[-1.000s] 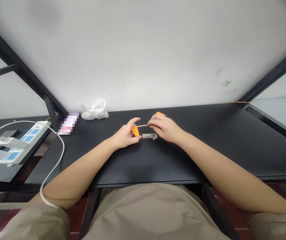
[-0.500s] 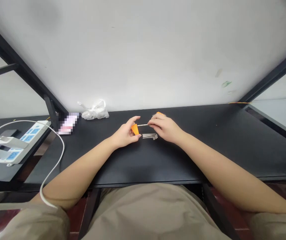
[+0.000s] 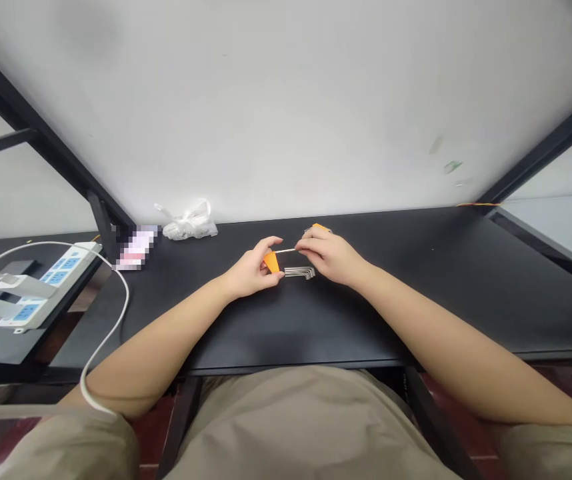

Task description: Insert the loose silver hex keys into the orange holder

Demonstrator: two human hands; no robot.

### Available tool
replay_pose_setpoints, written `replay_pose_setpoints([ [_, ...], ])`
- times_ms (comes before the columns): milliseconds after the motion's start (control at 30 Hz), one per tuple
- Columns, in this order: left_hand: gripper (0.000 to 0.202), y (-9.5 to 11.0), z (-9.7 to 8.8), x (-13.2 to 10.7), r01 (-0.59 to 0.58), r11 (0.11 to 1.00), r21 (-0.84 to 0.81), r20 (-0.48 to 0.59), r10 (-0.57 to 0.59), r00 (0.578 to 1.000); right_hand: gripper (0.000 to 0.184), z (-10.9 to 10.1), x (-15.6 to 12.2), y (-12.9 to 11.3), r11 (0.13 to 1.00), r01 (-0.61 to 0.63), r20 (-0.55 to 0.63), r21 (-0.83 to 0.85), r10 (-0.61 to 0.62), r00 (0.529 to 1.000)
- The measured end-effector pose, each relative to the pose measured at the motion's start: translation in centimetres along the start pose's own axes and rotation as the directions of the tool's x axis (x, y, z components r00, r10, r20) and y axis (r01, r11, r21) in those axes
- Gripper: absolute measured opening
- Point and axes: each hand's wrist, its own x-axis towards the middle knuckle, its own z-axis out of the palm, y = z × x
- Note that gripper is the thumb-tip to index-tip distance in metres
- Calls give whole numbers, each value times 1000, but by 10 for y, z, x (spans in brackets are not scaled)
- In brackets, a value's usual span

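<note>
Between the thumb and fingers of my left hand (image 3: 252,270) is an orange hex key holder (image 3: 271,261). My right hand (image 3: 333,255) pinches the end of a thin silver hex key (image 3: 287,251), whose other end meets the holder's upper part; I cannot tell how far it sits inside. Just below, several L-shaped hex keys (image 3: 299,272) lie side by side on the black table, their bent ends to the right. Behind my right hand, another orange holder (image 3: 321,228) is partly hidden, with thin metal pieces beside it.
A clear plastic bag with white contents (image 3: 191,223) rests near the wall. To the left are a white power strip (image 3: 51,283) with plugs and a looping white cable (image 3: 127,293). A pixelated pinkish item (image 3: 137,248) lies beside the dark frame post.
My left hand and the orange holder have shifted very slightly to the right and down. My right hand stays in about the same place, still pinching the hex key.
</note>
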Motion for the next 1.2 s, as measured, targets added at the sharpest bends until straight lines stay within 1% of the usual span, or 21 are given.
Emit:
replay_pose_setpoints([
  [100,72,0,1,0,1,999,-43,-2,-1,1000,23,1,1,-1,1000,2,6,3,-2,1000],
  [267,71,0,0,0,-17,998,-57,-1,17,1000,24,1,1,-3,1000,18,6,-19,-17,1000],
  [400,70,2,-2,-1,-17,996,-82,10,17,1000,28,0,0,-8,990,42,10,-136,-41,999],
  [467,68,3,-2,-1,-17,996,-85,26,19,999,30,-1,0,-12,977,59,29,-205,-54,998],
  [533,67,4,-1,-2,-19,996,-90,44,23,999,30,-1,1,-15,968,74,43,-238,-65,997],
  [667,63,6,-1,-3,-5,994,-111,79,14,997,32,0,1,-17,966,95,52,-240,-85,995],
  [900,58,8,-1,-2,14,985,-170,157,13,988,36,6,2,-25,945,179,148,-273,-143,979],
  [1033,63,6,1,-1,47,981,-188,173,-14,985,33,9,4,-31,950,158,179,-270,-112,977],
  [1200,67,3,-1,0,41,987,-154,110,-25,994,31,11,3,-27,974,84,167,-211,-49,985],
])
